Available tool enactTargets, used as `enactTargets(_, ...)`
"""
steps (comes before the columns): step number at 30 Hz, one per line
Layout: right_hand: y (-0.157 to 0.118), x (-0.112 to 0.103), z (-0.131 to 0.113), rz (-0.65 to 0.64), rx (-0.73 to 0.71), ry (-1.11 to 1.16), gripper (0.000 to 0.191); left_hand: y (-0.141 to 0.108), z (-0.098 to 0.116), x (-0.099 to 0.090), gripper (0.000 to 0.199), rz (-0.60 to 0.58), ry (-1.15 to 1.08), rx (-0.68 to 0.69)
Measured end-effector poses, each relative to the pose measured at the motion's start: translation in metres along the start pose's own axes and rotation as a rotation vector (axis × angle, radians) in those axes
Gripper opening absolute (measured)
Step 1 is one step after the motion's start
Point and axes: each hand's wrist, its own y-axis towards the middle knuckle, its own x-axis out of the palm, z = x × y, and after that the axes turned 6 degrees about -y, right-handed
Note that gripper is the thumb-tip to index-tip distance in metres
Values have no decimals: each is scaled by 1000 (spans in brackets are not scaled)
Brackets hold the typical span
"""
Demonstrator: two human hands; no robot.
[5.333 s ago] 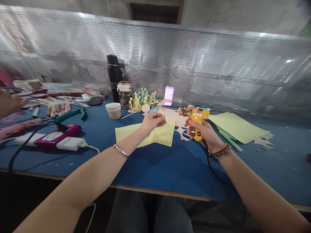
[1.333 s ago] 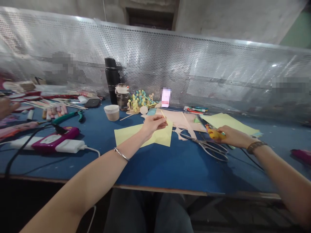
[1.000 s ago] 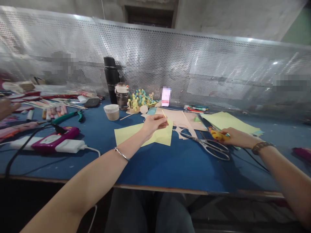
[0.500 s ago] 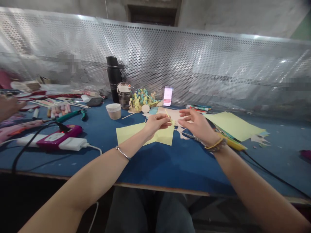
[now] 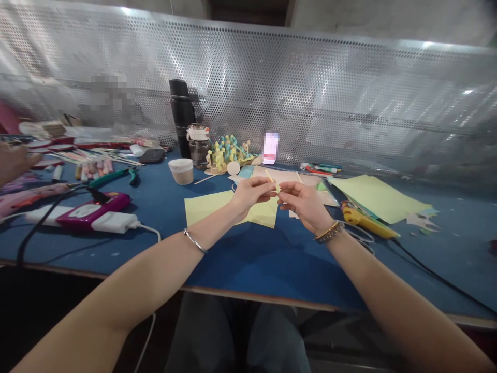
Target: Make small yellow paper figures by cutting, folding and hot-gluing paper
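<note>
In the head view my left hand [image 5: 249, 198] pinches a small, narrow strip of yellow paper [image 5: 269, 176], whose upper end sticks up above the fingers. Close against it, my right hand [image 5: 306, 203] has thumb and fingertips together at the strip's lower part; the contact itself is too small to make out fully. Both hands hover over a creased sheet of yellow paper [image 5: 204, 208] on the blue table. Beyond them lie pale pink paper sheets [image 5: 267, 173], partly hidden by my fingers.
Behind stand a paper cup [image 5: 181, 172], a bottle [image 5: 199, 147], a black flask [image 5: 180, 116], curled paper pieces [image 5: 228, 153] and a phone [image 5: 271, 147]. A yellow glue gun [image 5: 368, 223] lies right; a purple power strip [image 5: 93, 210] and pliers [image 5: 111, 177] left. Another person's hand [image 5: 15, 160] is far left.
My right hand has moved left from its place apart, and its fingers have closed in beside my left hand at the yellow strip. The left hand still holds the strip.
</note>
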Motion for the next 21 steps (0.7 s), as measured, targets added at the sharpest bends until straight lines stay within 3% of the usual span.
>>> enactTargets(21, 0, -2, 0, -32, 76, 130, 24, 3, -5, -2, 19, -18, 17, 30)
